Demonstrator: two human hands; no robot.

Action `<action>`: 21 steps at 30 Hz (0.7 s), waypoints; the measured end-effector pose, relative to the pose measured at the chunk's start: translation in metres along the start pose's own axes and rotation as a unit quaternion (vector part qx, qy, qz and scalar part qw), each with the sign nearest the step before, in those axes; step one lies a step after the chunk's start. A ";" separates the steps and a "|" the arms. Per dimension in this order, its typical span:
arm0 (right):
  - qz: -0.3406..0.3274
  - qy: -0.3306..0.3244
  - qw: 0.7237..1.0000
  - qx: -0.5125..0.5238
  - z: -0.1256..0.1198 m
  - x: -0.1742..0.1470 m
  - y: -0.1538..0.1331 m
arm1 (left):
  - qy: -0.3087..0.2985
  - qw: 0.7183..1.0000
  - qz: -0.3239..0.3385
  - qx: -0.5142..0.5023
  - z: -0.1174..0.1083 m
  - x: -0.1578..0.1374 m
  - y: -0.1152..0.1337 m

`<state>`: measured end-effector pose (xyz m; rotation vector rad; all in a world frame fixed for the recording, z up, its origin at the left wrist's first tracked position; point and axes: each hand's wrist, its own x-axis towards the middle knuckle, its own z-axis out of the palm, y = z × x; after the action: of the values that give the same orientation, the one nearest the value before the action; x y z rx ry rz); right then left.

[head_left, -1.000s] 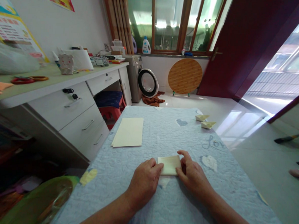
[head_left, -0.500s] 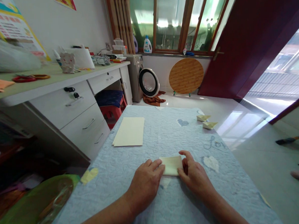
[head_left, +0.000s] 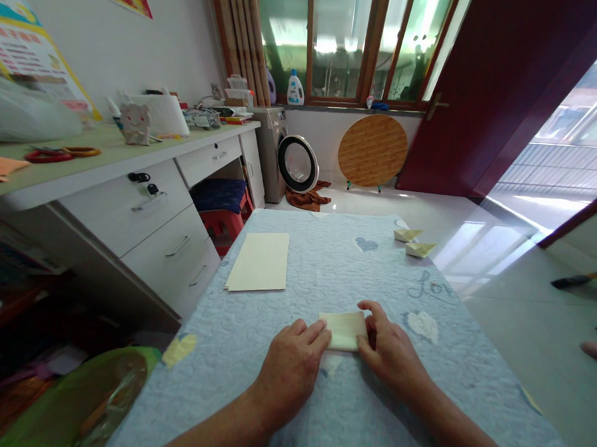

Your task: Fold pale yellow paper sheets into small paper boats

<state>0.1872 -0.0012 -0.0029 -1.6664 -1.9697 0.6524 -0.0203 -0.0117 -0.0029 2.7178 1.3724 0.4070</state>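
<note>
Pale yellow paper is what both hands are on here: a small folded paper, lying flat at the near part of the desk, right in front of the person. The left hand has its thumb and forefinger close together on the left end, so my guess is it's there to stop the thing sliding. The right hand holds the other end near the bottom corner with its thumb, forefinger crooked up off the paper, rest of the fingers tucked at the edge. Can't tell if any of them go underneath. Gripping at opposite ends probably keeps it straight and the layers lined up, and it leaves the middle uncovered.

Loose sheets sit in a slightly uneven pile further up on the left, within easy reach but out of the way of the arms. Two folded pieces with pointed ends, a far one and a near one, stand side by side by the right edge, likely parked there so nobody's elbow squashes them.
</note>
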 end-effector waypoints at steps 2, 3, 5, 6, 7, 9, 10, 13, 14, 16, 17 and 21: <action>-0.002 0.000 1.000 0.002 0.000 0.000 0.000 | -0.001 1.000 -0.001 0.000 -0.001 0.000 0.000; -0.002 0.000 1.000 0.003 0.000 0.000 0.000 | -0.002 1.000 -0.003 -0.001 -0.001 0.000 0.000; -0.003 0.003 1.000 0.003 0.001 0.000 0.000 | -0.004 1.000 -0.004 -0.004 -0.001 0.000 0.000; -0.002 0.003 1.000 0.004 0.001 0.000 0.000 | -0.004 1.000 -0.005 -0.005 -0.001 0.001 0.000; -0.002 0.004 1.000 0.006 0.001 0.000 0.000 | -0.003 1.000 -0.006 -0.006 0.000 0.001 0.000; 0.000 0.002 1.000 0.010 0.000 0.000 -0.001 | 0.000 1.000 -0.007 -0.005 0.001 0.001 0.000; 0.002 0.000 1.000 0.012 0.000 0.000 -0.001 | 0.001 1.000 -0.006 -0.004 0.001 0.000 0.000; 0.009 -0.008 1.000 0.017 -0.001 0.000 -0.002 | 0.001 1.000 -0.006 0.000 0.001 0.000 0.000; 0.011 -0.010 1.000 0.019 -0.001 0.000 -0.002 | 0.001 1.000 -0.007 0.001 0.001 0.000 0.000; 0.013 -0.011 1.000 0.020 -0.001 0.000 -0.002 | 0.002 1.000 -0.009 0.003 0.001 0.000 0.001; 0.014 -0.011 1.000 0.020 -0.001 0.000 -0.002 | 0.002 1.000 -0.009 0.003 0.001 0.000 0.001; 0.014 -0.008 1.000 0.022 -0.001 0.000 -0.001 | -0.001 1.000 -0.008 0.006 0.002 0.000 0.001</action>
<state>0.1870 -0.0014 -0.0010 -1.6709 -1.9318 0.7149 -0.0195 -0.0125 -0.0045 2.7146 1.3986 0.3948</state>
